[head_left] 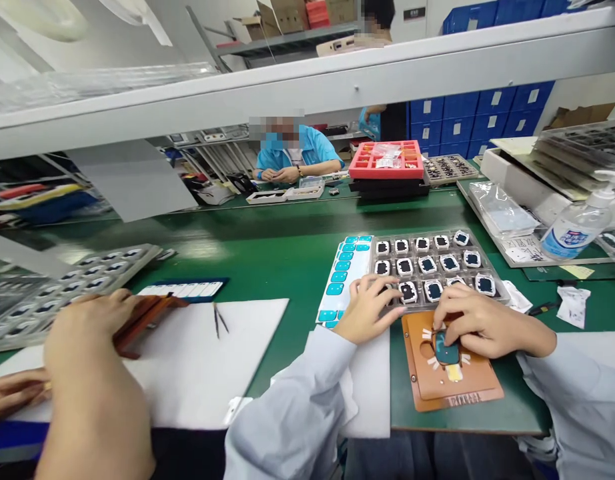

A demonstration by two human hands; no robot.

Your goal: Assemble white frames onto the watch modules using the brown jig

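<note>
two hands work over the worktop [277, 260]. the right hand [457, 327] is narrow, its fingers bunched on the dark plate [447, 352], which sits in the middle of the orange jig [475, 395]; whether they pinch it or only press cannot be told. uneven pressure there could tip the plate or push it off line, and a fingertip dragged sideways could shift the white strips [466, 359] or the yellow pad [454, 373] beside it. the jig lies near the worktop's front edge, with no hand seen bracing it, so a hard push might make it slide. the left hand [368, 308] is spread wide at the tray's [416, 267] near left corner; a low finger might knock the parts [432, 291], and the wrist could catch the sheet [337, 275].
</note>
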